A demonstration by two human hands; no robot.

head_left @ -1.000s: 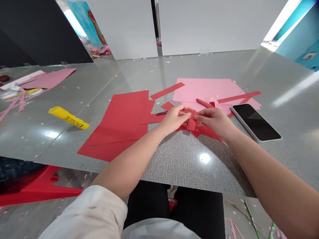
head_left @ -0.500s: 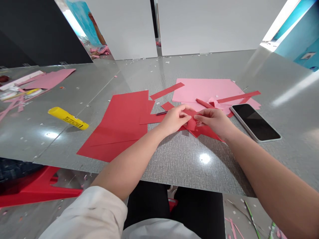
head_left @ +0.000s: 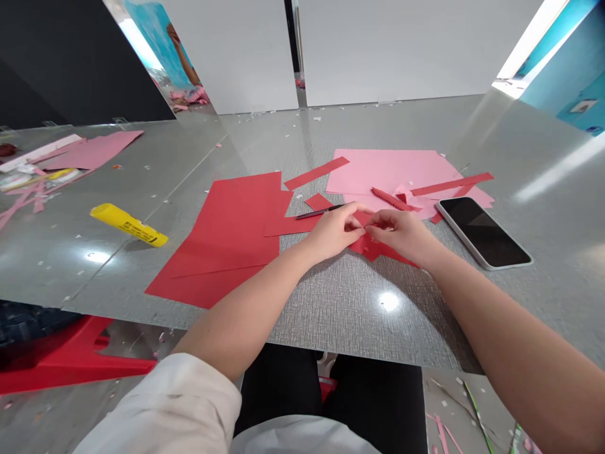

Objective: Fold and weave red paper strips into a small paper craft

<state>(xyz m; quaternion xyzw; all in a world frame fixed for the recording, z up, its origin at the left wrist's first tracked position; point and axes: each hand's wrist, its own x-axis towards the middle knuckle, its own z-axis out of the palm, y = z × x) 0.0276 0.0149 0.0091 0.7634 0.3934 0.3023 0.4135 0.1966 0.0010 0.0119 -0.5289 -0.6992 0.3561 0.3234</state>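
My left hand (head_left: 333, 233) and my right hand (head_left: 403, 236) meet over the table, thumbs and fingers pinched together on a small piece of red paper (head_left: 363, 242). Most of that piece is hidden by the fingers. More red paper scraps (head_left: 396, 252) lie beneath my right hand. Just beyond my left hand, a dark slim pen (head_left: 316, 213) rests across a red paper strip (head_left: 289, 226). Large red sheets (head_left: 231, 227) spread out on the left, partly overlapping.
Pink sheets (head_left: 392, 165) lie behind my hands, with red strips (head_left: 454, 184) and a red pleated piece (head_left: 390, 198) on them. A phone (head_left: 484, 232) is at right, a yellow glue tube (head_left: 128, 225) at left. White panels (head_left: 392, 50) stand along the back.
My fingertips have drawn closer together, and the red piece that showed between them is now mostly covered. My left hand has shifted slightly, exposing more of the pen.
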